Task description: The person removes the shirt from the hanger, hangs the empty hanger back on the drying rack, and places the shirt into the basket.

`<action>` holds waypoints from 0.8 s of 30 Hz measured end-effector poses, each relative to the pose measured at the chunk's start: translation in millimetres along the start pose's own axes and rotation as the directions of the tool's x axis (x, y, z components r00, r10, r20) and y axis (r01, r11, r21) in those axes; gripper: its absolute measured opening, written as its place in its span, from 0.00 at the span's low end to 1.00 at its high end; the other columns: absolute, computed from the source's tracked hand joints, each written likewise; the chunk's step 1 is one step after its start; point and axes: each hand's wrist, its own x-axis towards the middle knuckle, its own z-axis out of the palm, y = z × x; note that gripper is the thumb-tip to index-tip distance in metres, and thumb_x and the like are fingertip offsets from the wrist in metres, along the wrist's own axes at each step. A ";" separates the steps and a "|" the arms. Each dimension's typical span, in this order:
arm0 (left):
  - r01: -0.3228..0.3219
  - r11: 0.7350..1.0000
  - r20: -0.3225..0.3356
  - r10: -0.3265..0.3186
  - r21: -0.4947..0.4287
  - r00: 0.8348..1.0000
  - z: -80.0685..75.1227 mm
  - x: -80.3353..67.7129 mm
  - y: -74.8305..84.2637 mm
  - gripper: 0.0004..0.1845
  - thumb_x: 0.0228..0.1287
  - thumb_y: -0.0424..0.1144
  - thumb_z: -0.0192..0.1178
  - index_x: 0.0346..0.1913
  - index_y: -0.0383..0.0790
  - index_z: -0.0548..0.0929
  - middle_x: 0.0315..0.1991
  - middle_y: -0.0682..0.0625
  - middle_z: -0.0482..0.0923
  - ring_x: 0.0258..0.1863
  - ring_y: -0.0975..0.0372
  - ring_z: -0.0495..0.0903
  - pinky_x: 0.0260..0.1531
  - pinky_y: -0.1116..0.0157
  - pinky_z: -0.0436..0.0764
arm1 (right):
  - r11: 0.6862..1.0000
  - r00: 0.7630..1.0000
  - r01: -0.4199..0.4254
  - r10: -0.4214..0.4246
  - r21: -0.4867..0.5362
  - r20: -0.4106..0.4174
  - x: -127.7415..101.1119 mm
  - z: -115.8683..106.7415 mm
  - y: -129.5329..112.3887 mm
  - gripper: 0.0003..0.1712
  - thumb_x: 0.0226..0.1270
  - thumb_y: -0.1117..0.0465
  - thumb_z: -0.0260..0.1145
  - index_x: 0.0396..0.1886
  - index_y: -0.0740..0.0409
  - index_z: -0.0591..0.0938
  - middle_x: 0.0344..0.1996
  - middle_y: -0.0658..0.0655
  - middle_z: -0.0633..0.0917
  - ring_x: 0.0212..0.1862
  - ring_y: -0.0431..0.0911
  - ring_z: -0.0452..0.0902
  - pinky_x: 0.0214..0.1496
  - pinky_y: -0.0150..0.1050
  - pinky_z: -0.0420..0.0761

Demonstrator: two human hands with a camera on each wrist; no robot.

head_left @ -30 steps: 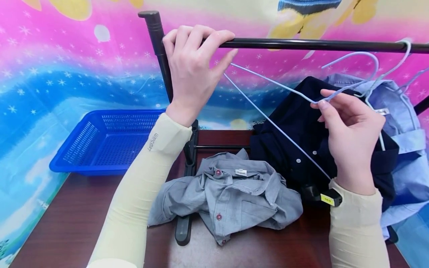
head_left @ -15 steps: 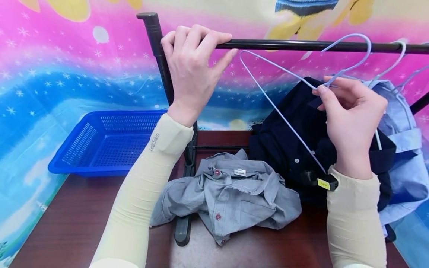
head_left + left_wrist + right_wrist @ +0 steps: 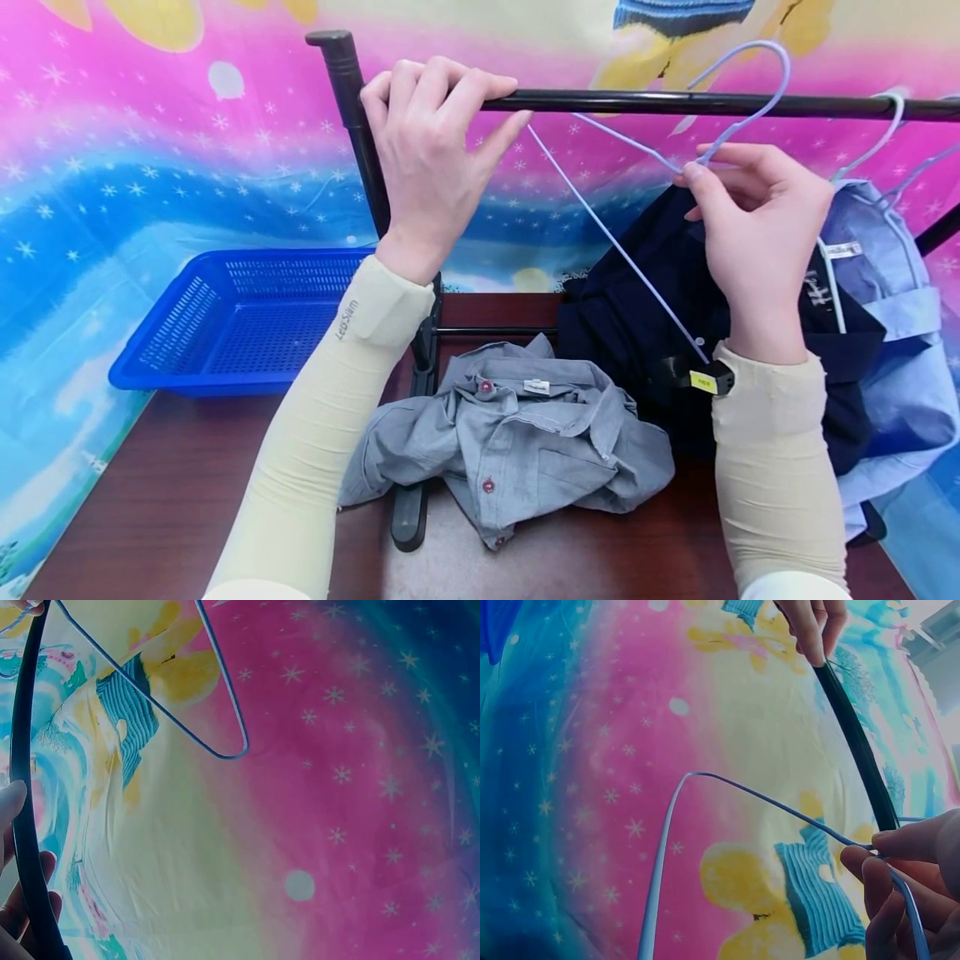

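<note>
In the head view my left hand point(image 3: 438, 142) grips the black rail point(image 3: 637, 102) of a clothes rack near its left end, fingers over the top and thumb below. The left wrist view also has its thumb and fingertips around the bar. My right hand point(image 3: 761, 221) pinches a thin light-blue wire hanger point(image 3: 660, 862) just below the hook, between thumb and fingers. That hook arches above the rail and overlaps it in the head view, its tip pointing left. The hanger's bare corner point(image 3: 238, 755) shows in the left wrist view, with no garment on it.
A grey shirt point(image 3: 525, 442) lies crumpled on the brown table point(image 3: 202, 467) over the rack's foot. A navy shirt point(image 3: 630, 304) and a light-blue shirt point(image 3: 911, 350) hang at right, near a pale hanger hook point(image 3: 902, 112). A blue basket point(image 3: 202, 383) stands at left.
My right hand has risen and shifted left with the hanger, bringing its hook from below the rail to above it. My left hand has stayed on the rail.
</note>
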 end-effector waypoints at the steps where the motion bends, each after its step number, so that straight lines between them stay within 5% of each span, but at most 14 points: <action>1: 0.000 1.000 0.000 0.000 -0.001 1.000 0.1 0.1 0.1 0.25 0.72 0.63 0.54 0.52 0.50 0.90 0.43 0.51 0.83 0.48 0.55 0.72 0.64 0.58 0.56 | 1.000 1.000 -0.001 0.001 -0.005 0.009 0.2 1.5 1.9 0.11 0.64 0.61 0.75 0.44 0.62 0.90 0.33 0.51 0.90 0.27 0.41 0.83 0.36 0.30 0.80; 24: 0.007 1.000 0.016 -0.008 0.020 1.000 -1.5 1.7 1.5 0.26 0.73 0.64 0.53 0.51 0.49 0.90 0.43 0.50 0.83 0.47 0.55 0.72 0.62 0.57 0.57 | 0.996 0.995 -0.019 0.027 -0.083 0.094 -19.7 21.7 23.0 0.13 0.68 0.59 0.73 0.49 0.59 0.88 0.37 0.54 0.90 0.29 0.40 0.83 0.38 0.28 0.80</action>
